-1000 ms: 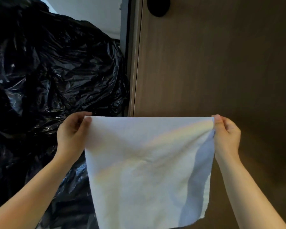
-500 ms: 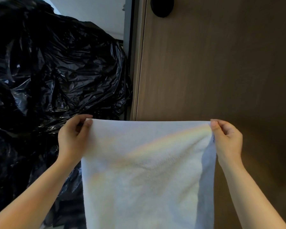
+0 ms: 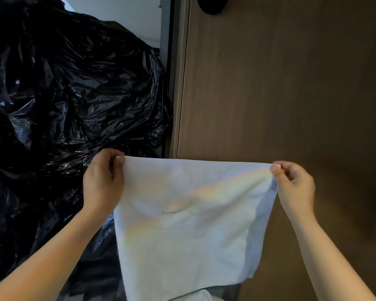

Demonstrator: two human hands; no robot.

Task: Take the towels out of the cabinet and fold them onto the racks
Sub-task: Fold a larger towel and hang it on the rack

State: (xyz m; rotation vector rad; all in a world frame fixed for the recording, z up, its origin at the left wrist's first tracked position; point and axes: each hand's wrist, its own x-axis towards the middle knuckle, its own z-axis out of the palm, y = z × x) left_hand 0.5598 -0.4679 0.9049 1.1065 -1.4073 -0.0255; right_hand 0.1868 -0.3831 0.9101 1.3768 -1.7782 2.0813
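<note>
Right now both hands hold one white towel up by its top edge, stretched flat btw them; that edge runs nearly straight from hand to hand, and the rest hangs down toward the bottom of the view. L hand grips the top-left corner, fingers curled over the cloth, back of the hand toward the camera; R hand pinches the top-right corner w/ thumb and forefinger, other fingers curled in. A small printed label sits on the towel's right edge, just under the R thumb; text too small to read. Lower right corner hangs free; lower left runs out of frame. A faint rainbow-tinted band of light crosses the cloth diagonally. Both forearms are bare, coming in from the bottom corners.

Behind the towel on the right: a brown wood-grain door w/ a round black knob at the very top, partly cut off. On the left: a big heap of shiny, crinkled black plastic bags; L hand is in front of it. Btw bags and door runs a grey upright frame strip; a bit of pale wall shows above the bags. At the bottom edge, below the towel, something white peeks in; can't tell what it is.
</note>
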